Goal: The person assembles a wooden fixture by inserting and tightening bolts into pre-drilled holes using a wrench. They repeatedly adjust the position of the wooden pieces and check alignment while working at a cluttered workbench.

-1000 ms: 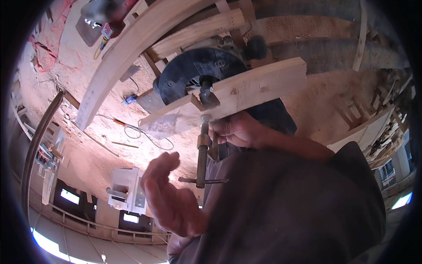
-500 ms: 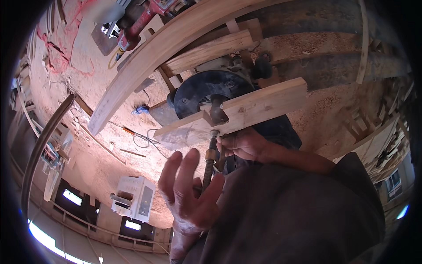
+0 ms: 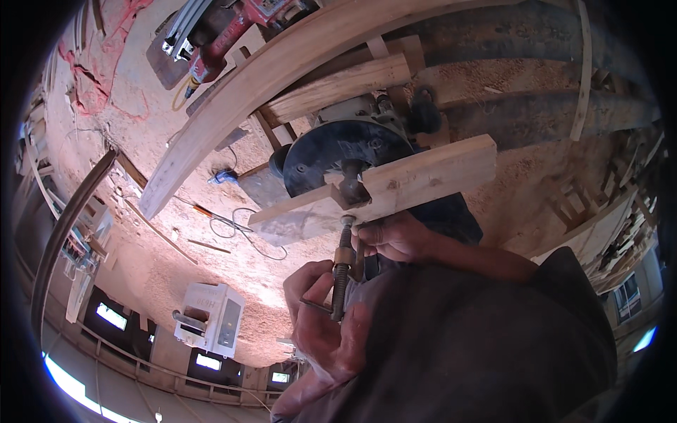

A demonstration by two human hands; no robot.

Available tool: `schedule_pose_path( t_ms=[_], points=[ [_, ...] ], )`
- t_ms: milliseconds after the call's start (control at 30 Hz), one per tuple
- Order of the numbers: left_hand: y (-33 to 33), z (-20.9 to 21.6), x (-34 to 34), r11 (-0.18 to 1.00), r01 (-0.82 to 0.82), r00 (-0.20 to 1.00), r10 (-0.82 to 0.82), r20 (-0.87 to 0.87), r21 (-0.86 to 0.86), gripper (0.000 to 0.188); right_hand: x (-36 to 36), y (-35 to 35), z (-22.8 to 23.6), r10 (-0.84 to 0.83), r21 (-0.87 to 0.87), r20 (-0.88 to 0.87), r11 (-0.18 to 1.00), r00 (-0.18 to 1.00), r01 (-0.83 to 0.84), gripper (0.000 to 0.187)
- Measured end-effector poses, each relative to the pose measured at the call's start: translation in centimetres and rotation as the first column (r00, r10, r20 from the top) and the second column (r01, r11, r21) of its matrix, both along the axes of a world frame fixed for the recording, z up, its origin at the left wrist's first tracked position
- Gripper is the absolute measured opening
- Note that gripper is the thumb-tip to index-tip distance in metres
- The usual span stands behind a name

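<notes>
A metal screw clamp (image 3: 343,271) with a threaded spindle and a thin cross handle presses its tip against the near face of a notched wooden board (image 3: 437,171). Around the lower end of the spindle, by the cross handle, curl the fingers of my left hand (image 3: 328,338). My right hand (image 3: 398,238) is closed on the clamp's side just under the board; its fingertips are partly hidden. Behind the board sits a power tool with a round black base plate (image 3: 338,148), and a dark bit or knob shows at the notch.
A long curved timber (image 3: 240,95) arcs across beyond the tool. Farther off lies a red power tool (image 3: 218,53). A cable (image 3: 243,229) trails over the sawdust-covered floor, where a white box (image 3: 211,317) stands at left. Scrap wood is piled at right (image 3: 606,233).
My left hand's raised, spread fingers have curled in around the clamp's spindle and handle. The cross handle has turned. My right hand keeps its hold.
</notes>
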State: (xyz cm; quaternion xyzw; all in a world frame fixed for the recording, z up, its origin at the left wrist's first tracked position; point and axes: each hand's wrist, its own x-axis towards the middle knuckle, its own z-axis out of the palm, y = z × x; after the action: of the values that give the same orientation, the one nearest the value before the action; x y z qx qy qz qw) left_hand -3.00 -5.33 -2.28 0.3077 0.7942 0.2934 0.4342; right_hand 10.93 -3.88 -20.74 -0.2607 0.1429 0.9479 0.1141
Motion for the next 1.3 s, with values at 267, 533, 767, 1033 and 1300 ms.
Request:
schedule_pose_path(
  t_ms=[267,533,767,1033,1300],
  points=[
    [4.0,1.6,-3.6,0.768,0.609,0.763,-0.635,-0.118,-0.198,0.042,-0.1,0.2,-0.1,0.047,0.067,0.047,0.997,0.998,-0.050,0.031],
    [5.6,2.8,-4.5,0.447,0.838,0.395,-0.893,-0.216,-0.314,0.034,-0.7,0.7,0.7,0.058,0.073,0.079,0.995,0.995,-0.064,0.026],
    [3.6,2.3,-4.2,0.558,0.789,0.439,-0.806,-0.398,-0.259,0.032,-1.1,-0.1,0.4,-0.005,0.098,0.081,0.995,0.997,-0.003,0.029],
    [-1.4,1.7,-1.0,0.980,-0.183,0.983,0.181,0.042,0.073,0.072,-1.6,-1.2,0.3,-0.044,0.143,0.013,0.989,0.999,0.042,0.019],
    [-2.4,-0.8,2.4,0.939,-0.330,0.928,0.304,0.217,0.098,0.067,-3.0,-1.3,1.0,-0.109,0.159,0.065,0.982,0.992,0.097,0.013]
  ],
)
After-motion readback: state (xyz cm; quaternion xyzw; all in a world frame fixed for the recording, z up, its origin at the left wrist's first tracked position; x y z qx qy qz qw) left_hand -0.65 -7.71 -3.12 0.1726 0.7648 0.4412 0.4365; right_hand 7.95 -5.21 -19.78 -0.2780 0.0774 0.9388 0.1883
